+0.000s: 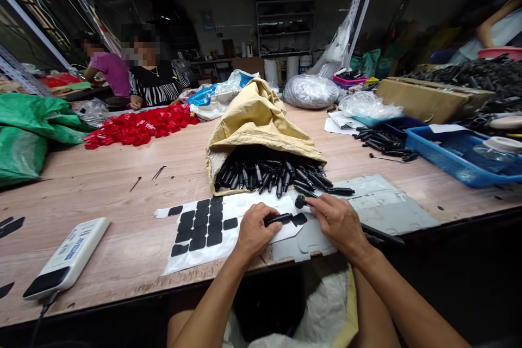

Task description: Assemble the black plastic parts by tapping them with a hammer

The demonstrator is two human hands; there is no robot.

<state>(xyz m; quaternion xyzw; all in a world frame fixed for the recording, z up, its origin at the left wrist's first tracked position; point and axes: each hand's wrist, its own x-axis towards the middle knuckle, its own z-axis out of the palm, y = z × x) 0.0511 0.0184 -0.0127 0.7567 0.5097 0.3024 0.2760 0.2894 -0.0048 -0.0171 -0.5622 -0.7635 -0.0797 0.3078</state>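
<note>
My left hand point(258, 228) is closed round a short black tube point(279, 219), which lies level just above the white sheet. A black rounded-square sticker point(299, 219) is at the tube's right end; whether it is stuck on, I cannot tell. In my right hand point(336, 223) is a black stick-like tool point(383, 235) whose round dark head point(300, 201) pokes out past the fingertips. The white backing sheet point(240, 250) beside my left hand carries rows of black stickers point(199, 225). Behind both hands, several black tubes point(261, 175) spill from a yellow woven sack point(261, 125).
A grey board point(375, 201) lies under my right hand. To the right stands a blue tray point(448, 155). A white power bank point(69, 255) with a cable sits at left. Red parts point(138, 125) are heaped farther back, near a seated person point(157, 81). An open sack point(326, 310) hangs below the table edge.
</note>
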